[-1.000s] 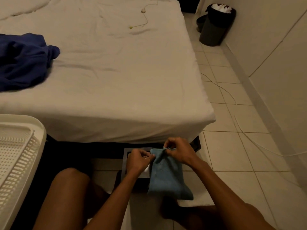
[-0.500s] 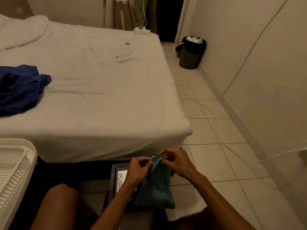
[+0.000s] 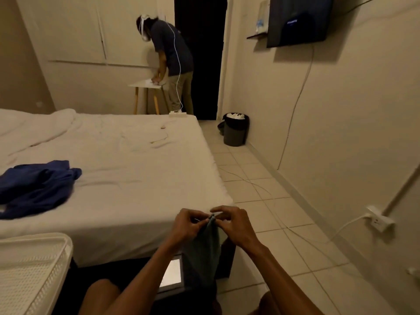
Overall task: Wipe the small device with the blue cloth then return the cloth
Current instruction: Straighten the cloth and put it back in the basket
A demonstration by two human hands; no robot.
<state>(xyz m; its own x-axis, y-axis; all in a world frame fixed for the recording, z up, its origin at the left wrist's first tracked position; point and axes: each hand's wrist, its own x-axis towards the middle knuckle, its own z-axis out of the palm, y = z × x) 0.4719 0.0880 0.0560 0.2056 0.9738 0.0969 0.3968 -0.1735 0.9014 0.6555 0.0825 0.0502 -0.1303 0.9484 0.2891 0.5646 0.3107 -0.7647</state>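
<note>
The blue cloth (image 3: 203, 253) hangs folded from its top edge, pinched between my left hand (image 3: 187, 225) and my right hand (image 3: 235, 223), which are close together in front of the bed's corner. Below the cloth, on the floor between my knees, lies a dark flat device (image 3: 172, 277) with a pale panel; the cloth covers its right part.
A white bed (image 3: 127, 178) with a dark blue garment (image 3: 36, 187) fills the left. A white slatted basket (image 3: 29, 269) stands at lower left. White cables (image 3: 302, 237) cross the tiled floor to a wall socket (image 3: 379, 220). A bin (image 3: 235, 129) and another person (image 3: 172, 64) are at the far end.
My view has tilted up, bringing the far wall and the other person into sight. My hands have drawn closer together on the cloth's top edge, so the cloth hangs narrower.
</note>
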